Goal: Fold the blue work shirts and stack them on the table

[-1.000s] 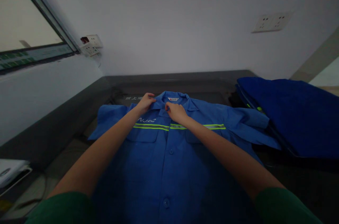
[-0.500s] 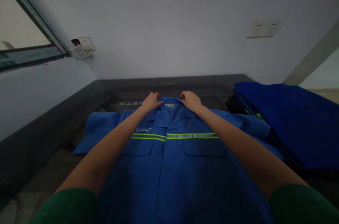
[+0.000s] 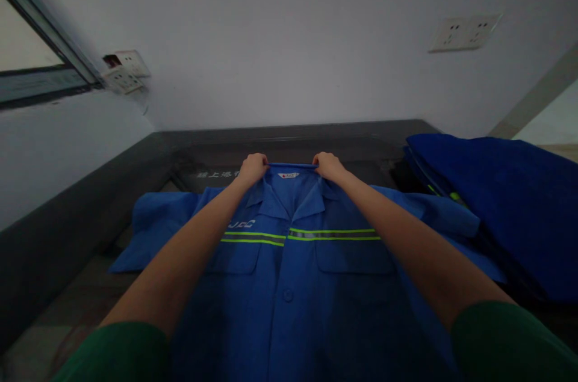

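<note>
A blue short-sleeved work shirt lies front side up, spread out, with yellow-green and grey reflective stripes across the chest and a white label inside the neck. My left hand is closed on the left end of its collar. At the collar's other end, my right hand pinches the cloth. Between the two hands the collar's back edge is pulled straight. My forearms cross over the shoulders and partly cover the chest and sleeves. The lower part of the shirt is in shadow.
Folded dark blue garments are stacked to the right, beside the shirt's sleeve. Behind the shirt a dark raised edge runs along the white wall. Wall sockets sit at right, with more sockets near the window frame at left.
My hands have moved slightly apart, drawing the collar's back edge taut and wider. The neck opening is broader. The view has shifted a little.
</note>
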A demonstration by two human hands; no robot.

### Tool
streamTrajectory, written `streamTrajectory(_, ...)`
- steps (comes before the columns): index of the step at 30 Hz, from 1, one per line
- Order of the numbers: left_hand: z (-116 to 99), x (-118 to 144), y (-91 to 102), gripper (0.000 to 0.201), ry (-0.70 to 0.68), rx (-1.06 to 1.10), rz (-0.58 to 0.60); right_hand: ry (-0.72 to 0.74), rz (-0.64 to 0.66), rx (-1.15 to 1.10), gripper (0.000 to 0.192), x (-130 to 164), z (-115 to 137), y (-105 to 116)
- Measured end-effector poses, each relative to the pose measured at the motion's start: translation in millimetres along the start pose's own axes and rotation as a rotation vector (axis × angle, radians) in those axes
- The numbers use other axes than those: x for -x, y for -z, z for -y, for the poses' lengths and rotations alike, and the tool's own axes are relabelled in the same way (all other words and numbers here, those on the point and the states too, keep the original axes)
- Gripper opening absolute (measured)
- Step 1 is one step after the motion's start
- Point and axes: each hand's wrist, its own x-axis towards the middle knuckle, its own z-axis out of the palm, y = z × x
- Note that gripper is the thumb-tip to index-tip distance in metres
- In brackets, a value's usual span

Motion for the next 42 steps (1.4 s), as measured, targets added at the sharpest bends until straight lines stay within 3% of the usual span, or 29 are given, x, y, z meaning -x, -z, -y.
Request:
streamTrajectory(8,-8,5,0.7,0.024,0.039,0.058,-0.011,-0.078,-0.063,-0.027,0.020,0,11,7)
streamTrajectory(12,-9,3,-8.4,0.025,0.048,0.142,-0.024,-0.119,-0.077,-0.100,0.026,-7,15,-8)
streamTrajectory(16,-6,-6,-18.3,0.029,0.058,0.236,-0.013,-0.061,-0.074,-0.235,0.028,-16,14,-23)
streamTrajectory(19,6,-10,-17.4,0.035,0.037,0.311,0.043,0.033,-0.024,-0.344,0.027,-20,1,-21)
streamTrajectory(25,36,2,-11.3,0.025,-0.143,0.457,0.183,0.225,0.101,-0.471,0.021,-22,-40,-14)
streamTrajectory(31,24,14,-21.3,0.020,-0.165,0.486,0.038,0.261,-0.065,-0.430,0.014,-19,-37,-36)
streamTrajectory(36,9,23,-17.6,0.015,-0.085,0.529,-0.174,0.290,-0.190,-0.441,0.014,-10,-30,-27)
streamTrajectory(39,0,24,-15.2,0.017,0.032,0.480,-0.212,0.220,-0.158,-0.314,0.020,-12,-23,-15)
streamTrajectory(42,-10,25,-17.6,0.023,0.192,0.332,-0.144,0.159,-0.078,-0.149,0.025,-14,-15,-11)
